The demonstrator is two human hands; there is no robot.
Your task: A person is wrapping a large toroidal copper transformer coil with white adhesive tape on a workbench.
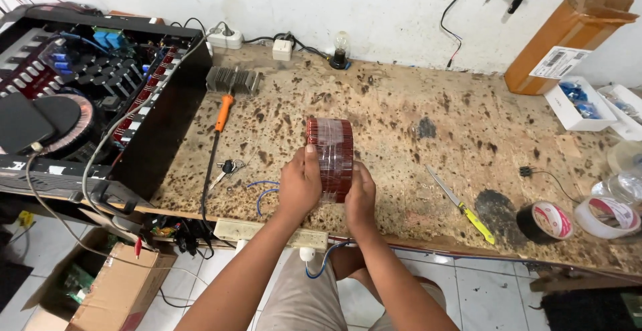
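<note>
A person seated at the near edge of a scorched, spotted workbench (401, 124) steadies a round coil of reddish copper winding (330, 157), wrapped in clear film and stood on its edge a little in from that near edge, about midway along it. The left hand (299, 185) presses flat against the coil's left face, fingers together and thumb up along the rim; the right hand (360, 194) cups the lower right face, fingers closed against it. A white power strip (267, 232) hangs along the bench's near edge below the wrists.

Just left of the left hand lie short blue wires (262, 194) and a bunch of keys (229, 168), with an orange-handled soldering iron (223, 114) beyond them. To the right of the coil a yellow-handled knife (461, 204) rests at an angle, and rolls of tape (576, 218) sit toward the near right corner.

Filling the bench's left end is an open black amplifier chassis (87, 97). Farther back, a finned metal heat sink (232, 80) lies near the far edge, where a bare light bulb (341, 49) stands against the wall. A tall orange carton (568, 33) leans in the far right corner.
</note>
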